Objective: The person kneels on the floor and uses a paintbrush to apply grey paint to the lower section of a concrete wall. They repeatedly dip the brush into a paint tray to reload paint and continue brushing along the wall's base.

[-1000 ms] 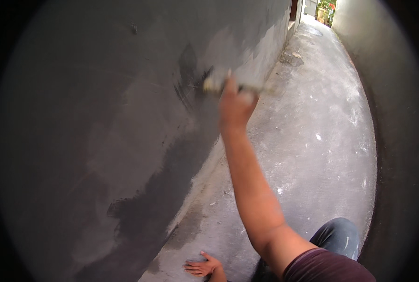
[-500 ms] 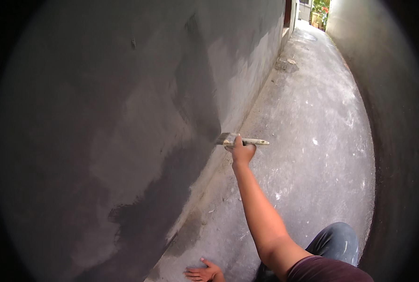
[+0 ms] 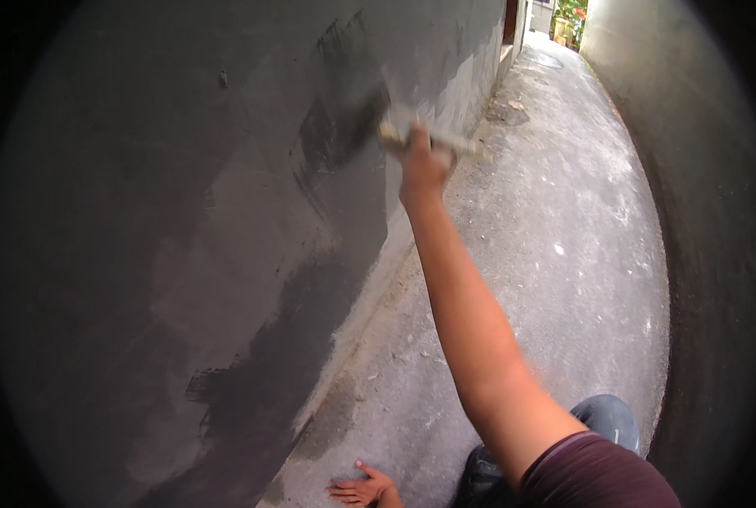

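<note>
- While your right hand (image 3: pixel 423 165) is wrapped tight around the brush (image 3: pixel 429 140) near the top middle of the frame, you're mid-stroke on the grey wall (image 3: pixel 183 212), bristles pressed to it at the edge of the dark wet patch (image 3: pixel 344 127).
- Your left hand (image 3: pixel 362 491) is down at the bottom centre, fingers spread flat on the concrete floor (image 3: pixel 547 254), holding nothing, just propping you up.
- Looks to me like you're in the spreading step: wet coat going on, with a second dark band (image 3: pixel 285 364) lower down by the wall's foot and a paler stretch between the two.
- Next move, I'd guess, calls for dragging the brush down through that paler stretch with steady pressure so the wet edges blend.
- Compared with half a second ago, the brush has gone back up; it was lower then, around mid-height on the wall. Your left hand hasn't budged from the floor.
- Your knee (image 3: pixel 606 419) sits at the lower right.
</note>
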`<act>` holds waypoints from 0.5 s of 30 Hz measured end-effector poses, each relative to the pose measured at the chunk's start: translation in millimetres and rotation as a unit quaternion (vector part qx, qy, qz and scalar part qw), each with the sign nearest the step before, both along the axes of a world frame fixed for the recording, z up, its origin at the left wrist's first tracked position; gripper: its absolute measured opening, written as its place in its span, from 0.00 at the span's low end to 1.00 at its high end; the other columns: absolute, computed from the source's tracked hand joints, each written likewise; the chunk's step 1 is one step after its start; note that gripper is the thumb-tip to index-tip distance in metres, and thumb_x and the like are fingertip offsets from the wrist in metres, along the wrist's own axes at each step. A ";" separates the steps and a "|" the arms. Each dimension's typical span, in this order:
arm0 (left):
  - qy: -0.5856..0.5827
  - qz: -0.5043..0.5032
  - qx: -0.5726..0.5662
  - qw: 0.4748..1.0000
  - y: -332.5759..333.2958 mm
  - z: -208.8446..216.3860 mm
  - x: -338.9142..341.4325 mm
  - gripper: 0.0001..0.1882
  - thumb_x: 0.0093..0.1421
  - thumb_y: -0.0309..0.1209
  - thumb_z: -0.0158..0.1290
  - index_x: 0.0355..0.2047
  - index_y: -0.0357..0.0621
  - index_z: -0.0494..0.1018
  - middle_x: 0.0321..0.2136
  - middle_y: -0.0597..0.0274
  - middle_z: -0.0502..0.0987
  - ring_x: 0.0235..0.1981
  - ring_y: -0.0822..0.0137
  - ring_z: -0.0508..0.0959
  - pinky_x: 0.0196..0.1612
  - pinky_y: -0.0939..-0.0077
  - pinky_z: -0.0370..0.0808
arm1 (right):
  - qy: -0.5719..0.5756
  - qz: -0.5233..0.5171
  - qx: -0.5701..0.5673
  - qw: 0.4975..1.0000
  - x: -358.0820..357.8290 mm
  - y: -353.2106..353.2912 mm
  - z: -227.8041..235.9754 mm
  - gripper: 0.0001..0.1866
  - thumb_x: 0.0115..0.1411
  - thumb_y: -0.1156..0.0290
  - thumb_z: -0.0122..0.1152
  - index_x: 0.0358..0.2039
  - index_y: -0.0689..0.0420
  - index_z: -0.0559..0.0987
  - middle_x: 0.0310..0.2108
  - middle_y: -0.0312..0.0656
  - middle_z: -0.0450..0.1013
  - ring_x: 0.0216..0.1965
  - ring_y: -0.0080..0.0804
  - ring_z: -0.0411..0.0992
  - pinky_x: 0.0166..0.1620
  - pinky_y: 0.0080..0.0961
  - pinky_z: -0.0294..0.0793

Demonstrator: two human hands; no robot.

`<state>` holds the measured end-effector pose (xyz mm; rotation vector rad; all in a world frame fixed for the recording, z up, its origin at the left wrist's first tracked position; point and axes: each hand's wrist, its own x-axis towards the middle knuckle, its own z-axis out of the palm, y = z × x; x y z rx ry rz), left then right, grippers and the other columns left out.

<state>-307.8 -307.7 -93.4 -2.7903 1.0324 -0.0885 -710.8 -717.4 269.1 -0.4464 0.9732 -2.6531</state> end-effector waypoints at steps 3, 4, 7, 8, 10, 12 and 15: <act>0.009 -0.003 -0.014 1.000 -2.5 -6.0 -5.3 0.55 0.67 0.76 0.31 0.76 0.42 0.56 0.78 0.45 0.51 0.78 0.44 0.52 0.75 0.41 0.52 | 0.038 -0.053 0.234 0.970 -16.5 29.6 -124.0 0.16 0.65 0.69 0.68 0.43 0.69 0.75 0.42 0.49 0.77 0.41 0.37 0.80 0.42 0.36 0.86; 0.000 0.000 -0.022 1.000 -7.9 -8.1 1.9 0.55 0.67 0.76 0.31 0.76 0.42 0.56 0.78 0.45 0.51 0.78 0.44 0.52 0.75 0.41 0.52 | 0.039 -0.078 0.296 0.951 -0.7 40.1 -138.0 0.11 0.65 0.73 0.65 0.39 0.70 0.75 0.36 0.47 0.78 0.36 0.36 0.81 0.35 0.37 0.90; -0.012 0.003 -0.041 0.999 -25.0 -18.4 8.4 0.55 0.67 0.76 0.31 0.76 0.42 0.56 0.78 0.46 0.51 0.78 0.44 0.51 0.75 0.41 0.51 | -0.093 0.011 0.311 0.946 21.5 52.9 -117.9 0.16 0.64 0.69 0.68 0.44 0.69 0.76 0.42 0.53 0.80 0.40 0.41 0.82 0.43 0.35 0.83; -0.015 0.000 -0.041 0.999 -25.8 -22.1 10.4 0.55 0.67 0.76 0.31 0.76 0.41 0.56 0.78 0.46 0.50 0.78 0.44 0.51 0.75 0.41 0.51 | -0.010 0.035 0.355 0.934 22.9 47.1 -92.9 0.19 0.65 0.66 0.66 0.43 0.72 0.76 0.40 0.54 0.81 0.41 0.48 0.82 0.46 0.41 0.83; -0.017 -0.017 -0.027 0.999 -13.8 -34.4 5.9 0.55 0.67 0.76 0.31 0.76 0.41 0.56 0.78 0.46 0.50 0.78 0.45 0.51 0.75 0.41 0.50 | 0.210 -0.144 0.405 0.878 2.2 26.0 -40.4 0.28 0.66 0.58 0.64 0.50 0.75 0.73 0.48 0.60 0.77 0.52 0.53 0.78 0.57 0.48 0.79; -0.028 -0.017 -0.017 0.999 0.3 -39.3 16.5 0.55 0.67 0.76 0.32 0.76 0.41 0.55 0.78 0.46 0.50 0.79 0.45 0.50 0.75 0.41 0.50 | 0.149 -0.067 0.386 0.908 -20.7 10.5 40.8 0.42 0.67 0.51 0.62 0.66 0.73 0.59 0.67 0.67 0.58 0.70 0.51 0.60 0.68 0.44 0.66; -0.049 -0.013 -0.025 0.998 4.8 -41.5 27.8 0.55 0.67 0.75 0.32 0.76 0.41 0.56 0.78 0.46 0.50 0.79 0.45 0.50 0.75 0.42 0.49 | 0.112 -0.044 0.038 0.992 -24.7 0.4 140.2 0.21 0.64 0.69 0.66 0.45 0.75 0.71 0.46 0.57 0.74 0.43 0.50 0.81 0.49 0.43 0.89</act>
